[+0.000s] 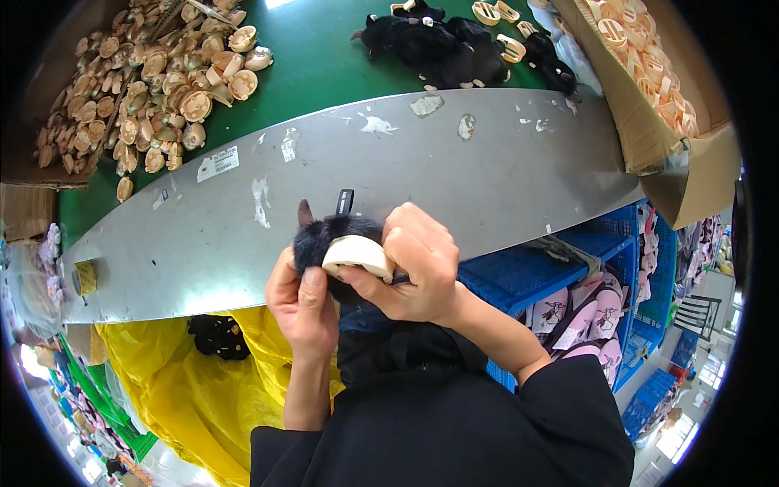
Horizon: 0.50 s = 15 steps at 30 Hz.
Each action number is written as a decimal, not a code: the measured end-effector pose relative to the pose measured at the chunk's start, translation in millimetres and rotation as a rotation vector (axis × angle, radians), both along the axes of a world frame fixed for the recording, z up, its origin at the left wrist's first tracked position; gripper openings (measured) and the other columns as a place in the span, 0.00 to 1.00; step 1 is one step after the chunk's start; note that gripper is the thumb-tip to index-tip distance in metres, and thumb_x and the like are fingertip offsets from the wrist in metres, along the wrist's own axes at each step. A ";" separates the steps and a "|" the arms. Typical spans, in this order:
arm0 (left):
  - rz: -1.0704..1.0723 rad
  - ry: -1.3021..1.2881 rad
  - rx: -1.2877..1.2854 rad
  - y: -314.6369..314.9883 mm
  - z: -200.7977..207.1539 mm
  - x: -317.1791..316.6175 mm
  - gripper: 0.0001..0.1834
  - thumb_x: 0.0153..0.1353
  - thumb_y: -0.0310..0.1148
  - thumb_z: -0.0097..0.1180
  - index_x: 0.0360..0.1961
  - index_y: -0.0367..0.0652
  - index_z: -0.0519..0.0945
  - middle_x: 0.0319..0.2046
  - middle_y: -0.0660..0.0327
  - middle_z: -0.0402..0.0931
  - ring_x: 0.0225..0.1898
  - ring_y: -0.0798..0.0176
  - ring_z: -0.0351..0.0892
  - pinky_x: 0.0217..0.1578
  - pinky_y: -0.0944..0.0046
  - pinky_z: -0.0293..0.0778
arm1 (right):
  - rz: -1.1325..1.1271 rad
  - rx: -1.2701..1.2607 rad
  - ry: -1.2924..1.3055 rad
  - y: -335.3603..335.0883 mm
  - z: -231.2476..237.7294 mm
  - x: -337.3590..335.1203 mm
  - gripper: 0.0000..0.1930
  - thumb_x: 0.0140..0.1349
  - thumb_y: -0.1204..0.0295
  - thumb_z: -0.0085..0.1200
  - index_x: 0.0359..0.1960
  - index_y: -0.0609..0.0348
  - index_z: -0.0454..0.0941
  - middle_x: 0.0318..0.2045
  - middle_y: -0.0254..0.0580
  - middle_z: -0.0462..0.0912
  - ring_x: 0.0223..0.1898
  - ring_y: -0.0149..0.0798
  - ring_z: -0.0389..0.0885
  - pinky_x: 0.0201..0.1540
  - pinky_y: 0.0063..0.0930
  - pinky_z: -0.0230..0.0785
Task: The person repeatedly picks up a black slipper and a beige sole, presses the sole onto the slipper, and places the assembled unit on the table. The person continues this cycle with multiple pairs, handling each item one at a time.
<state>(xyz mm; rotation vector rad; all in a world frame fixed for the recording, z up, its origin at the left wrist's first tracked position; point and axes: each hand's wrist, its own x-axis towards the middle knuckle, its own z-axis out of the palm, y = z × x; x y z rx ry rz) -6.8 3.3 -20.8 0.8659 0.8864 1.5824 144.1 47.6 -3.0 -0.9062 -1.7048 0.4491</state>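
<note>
Both hands hold a small black plush piece (315, 243) just over the near edge of the metal table. It has a brown ear-like tip and a black fabric tag on its far side. My left hand (302, 304) is closed on the left part of the plush, thumb on the near side. A cream curved plastic piece (359, 252) sits against the plush, facing me. My right hand (418, 264) grips the plastic piece and the plush, its thumb pressed at the plastic's lower edge. The fingertips behind the plush are hidden.
A metal strip (324, 158) borders the green tabletop (316, 49). A pile of cream plastic parts (154, 89) lies far left, black plush pieces (438, 53) far right beside a cardboard box (625, 105). Blue crates (503, 280) stand right, a yellow bag (178, 390) below left, a tape roll (84, 277) left.
</note>
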 end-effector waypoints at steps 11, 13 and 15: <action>0.097 0.768 0.109 15.0 -10.1 1.1 0.09 0.66 0.24 0.59 0.31 0.35 0.72 0.24 0.58 0.64 0.24 0.64 0.62 0.26 0.65 0.61 | -0.064 -0.146 0.106 3.1 -30.7 -5.0 0.16 0.66 0.65 0.59 0.23 0.59 0.71 0.27 0.45 0.70 0.26 0.43 0.70 0.32 0.33 0.65; 0.061 0.826 0.171 17.0 0.7 10.5 0.09 0.65 0.24 0.59 0.30 0.35 0.71 0.24 0.57 0.64 0.22 0.59 0.63 0.25 0.63 0.62 | -0.013 -0.193 0.256 11.5 -35.7 -2.2 0.15 0.73 0.64 0.47 0.33 0.64 0.74 0.33 0.50 0.70 0.30 0.44 0.69 0.36 0.32 0.66; 0.028 0.872 0.160 15.6 -1.1 20.4 0.10 0.66 0.23 0.59 0.30 0.36 0.70 0.23 0.56 0.63 0.22 0.56 0.62 0.24 0.60 0.62 | -0.058 -0.383 0.433 6.9 -29.6 -13.8 0.12 0.74 0.66 0.43 0.43 0.63 0.73 0.35 0.50 0.71 0.32 0.46 0.71 0.39 0.35 0.68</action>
